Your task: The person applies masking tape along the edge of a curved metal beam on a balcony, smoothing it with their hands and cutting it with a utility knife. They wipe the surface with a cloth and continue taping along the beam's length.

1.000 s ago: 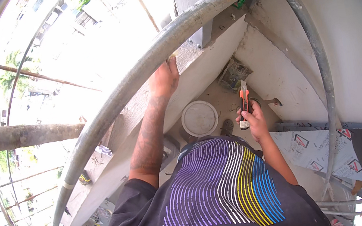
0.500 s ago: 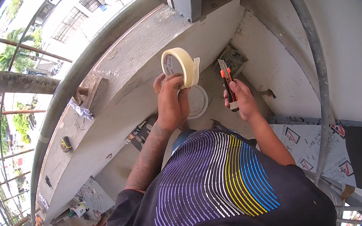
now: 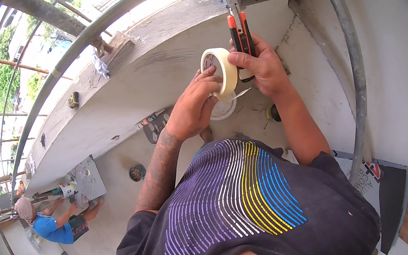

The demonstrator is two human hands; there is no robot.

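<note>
A roll of cream masking tape is held up in front of me between both hands. My left hand grips its lower edge with the fingers on the roll. My right hand touches the roll's right side and also clasps an orange and black utility knife, blade end pointing up. A short loose strip of tape sticks out under the roll toward my right hand.
A white bucket stands on the concrete floor below my hands. A concrete parapet and curved scaffold pipes surround me. Another person in a blue shirt crouches at lower left by a grey board. Flat boards lie at right.
Both hands have risen and come together; the tape roll now sits between them. The view has shifted, bringing the person in blue into sight.
</note>
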